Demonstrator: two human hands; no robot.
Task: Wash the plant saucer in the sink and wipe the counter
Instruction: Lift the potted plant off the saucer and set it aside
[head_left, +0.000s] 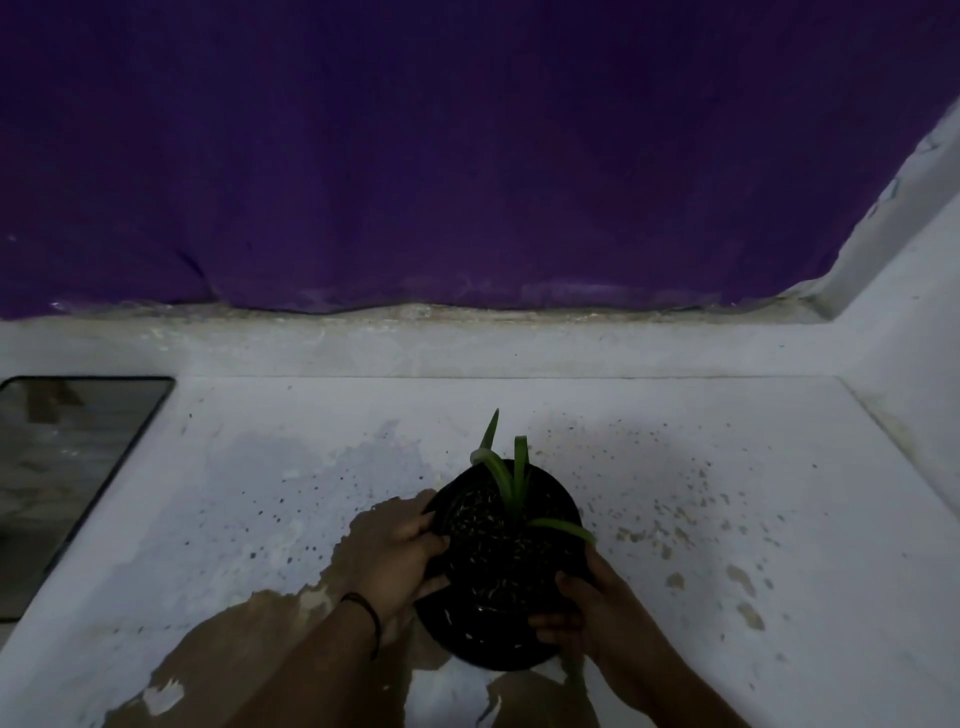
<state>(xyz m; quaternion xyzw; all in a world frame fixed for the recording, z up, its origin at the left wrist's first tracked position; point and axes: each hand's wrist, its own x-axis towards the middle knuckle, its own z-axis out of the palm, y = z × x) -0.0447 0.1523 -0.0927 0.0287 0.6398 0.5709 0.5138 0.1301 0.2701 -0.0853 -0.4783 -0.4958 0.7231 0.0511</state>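
Observation:
A black plant pot (498, 561) with dark soil and a few green leaves (506, 467) stands on the white counter (675, 597), low in the middle of the head view. My left hand (402, 553) grips the pot's left rim, fingers curled over the edge. My right hand (587, 613) grips its near right side. A black saucer rim (488, 660) seems to show under the pot, but the dim light makes it hard to tell. The sink (62, 467) lies at the far left.
Wet patches and worn brown spots (291, 613) mark the counter near me. Specks of soil (675, 525) are scattered to the right of the pot. A purple wall (415, 156) rises behind a raised ledge (467, 343). A white side wall (909, 291) closes the right.

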